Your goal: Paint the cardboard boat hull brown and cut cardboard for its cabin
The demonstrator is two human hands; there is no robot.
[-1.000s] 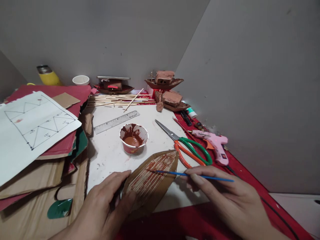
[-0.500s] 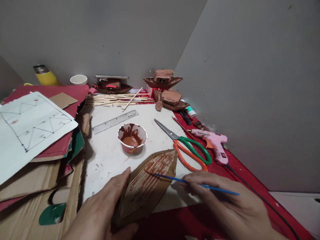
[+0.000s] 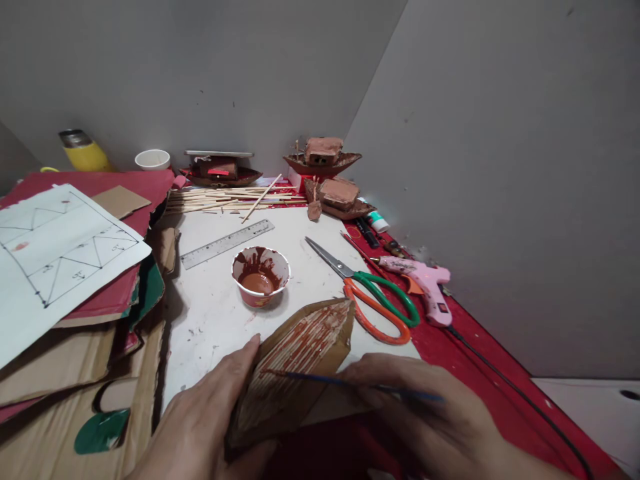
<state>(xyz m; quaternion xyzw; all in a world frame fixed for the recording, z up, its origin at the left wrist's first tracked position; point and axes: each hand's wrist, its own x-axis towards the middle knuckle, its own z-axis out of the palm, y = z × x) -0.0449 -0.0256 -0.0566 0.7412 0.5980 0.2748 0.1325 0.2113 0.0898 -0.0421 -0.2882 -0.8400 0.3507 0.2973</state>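
A cardboard model boat (image 3: 300,360) with a ridged deck lies tilted at the front of the white sheet. Streaks of reddish-brown paint cover part of the deck, mostly toward its pointed far end. My left hand (image 3: 205,407) grips the boat along its left side, thumb underneath near the bottom. In my right hand (image 3: 420,407), somewhat blurred, is a thin blue paintbrush (image 3: 320,379); its tip touches the deck's left-middle part. Beyond the boat stands a paper cup (image 3: 261,277) with brown paint inside and smeared on its walls.
Right of the cup lie scissors (image 3: 357,273) and a pink glue gun (image 3: 425,283) with a black cord. A ruler (image 3: 227,244), thin sticks (image 3: 220,199) and several painted boats (image 3: 323,160) are farther back. Cardboard pieces and a drawn sheet (image 3: 75,247) fill the left.
My right hand has moved the paintbrush down and left along the deck, toward the near end. My left hand still holds the boat in place. The view has shifted slightly.
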